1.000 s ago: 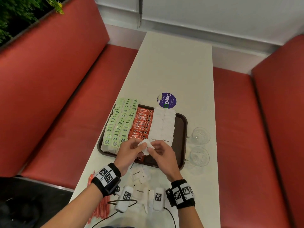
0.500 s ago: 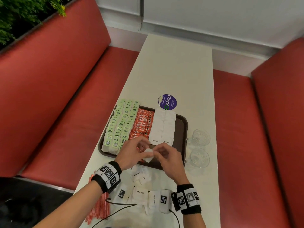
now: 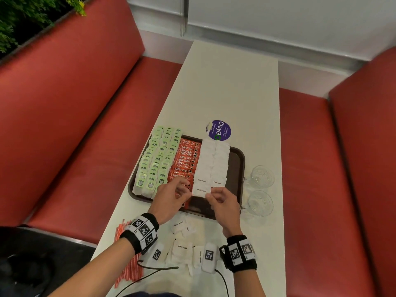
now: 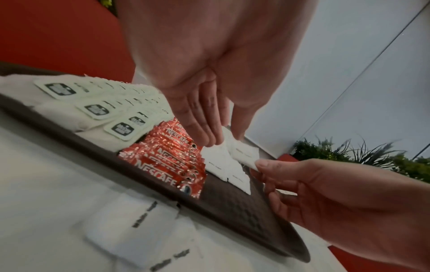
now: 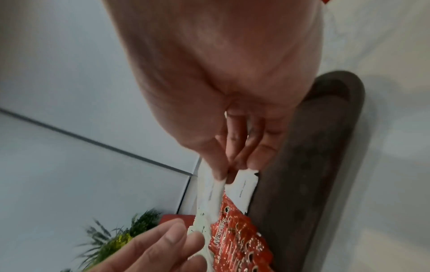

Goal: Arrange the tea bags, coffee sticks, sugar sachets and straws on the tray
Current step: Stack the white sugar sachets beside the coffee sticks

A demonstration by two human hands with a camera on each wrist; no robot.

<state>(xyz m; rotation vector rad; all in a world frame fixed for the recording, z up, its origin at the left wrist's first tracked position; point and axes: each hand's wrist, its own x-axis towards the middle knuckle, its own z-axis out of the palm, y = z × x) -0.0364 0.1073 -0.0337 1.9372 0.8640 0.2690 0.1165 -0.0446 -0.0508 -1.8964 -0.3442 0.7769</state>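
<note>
white sugar sachet (image 3: 201,190) lies at the near end of the left sugar column on the brown tray (image 3: 239,166). right hand (image 3: 224,203) pinches its right edge; left hand (image 3: 171,197) fingers extended, touching its left edge beside the nescafe sticks (image 3: 185,159).
</note>
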